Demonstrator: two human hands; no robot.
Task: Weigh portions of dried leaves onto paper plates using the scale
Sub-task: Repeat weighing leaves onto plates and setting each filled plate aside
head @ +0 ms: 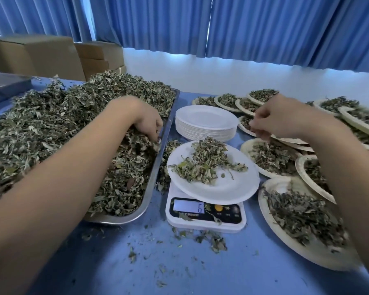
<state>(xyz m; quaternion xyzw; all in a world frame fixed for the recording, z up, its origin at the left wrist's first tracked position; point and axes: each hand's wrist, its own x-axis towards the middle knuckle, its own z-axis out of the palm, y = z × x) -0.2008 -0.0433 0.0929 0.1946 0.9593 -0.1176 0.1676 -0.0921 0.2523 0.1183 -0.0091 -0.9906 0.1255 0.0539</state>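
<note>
A white scale (206, 222) stands at the centre of the blue table, and its display shows 6. On it rests a white paper plate (226, 188) holding a small heap of dried leaves (205, 161). To the left, a metal tray (152, 184) is piled high with dried leaves (62, 128). My left hand (148, 124) digs into that pile near the tray's right rim, its fingers curled round leaves. My right hand (273, 120) hovers above the filled plates right of the scale. Its fingers are curled, and no leaves show between them.
A stack of empty paper plates (206, 118) sits behind the scale. Several filled plates (303, 218) overlap along the right side and back right. Loose leaf crumbs (213, 241) lie in front of the scale. Cardboard boxes (36, 54) stand at the back left, before blue curtains.
</note>
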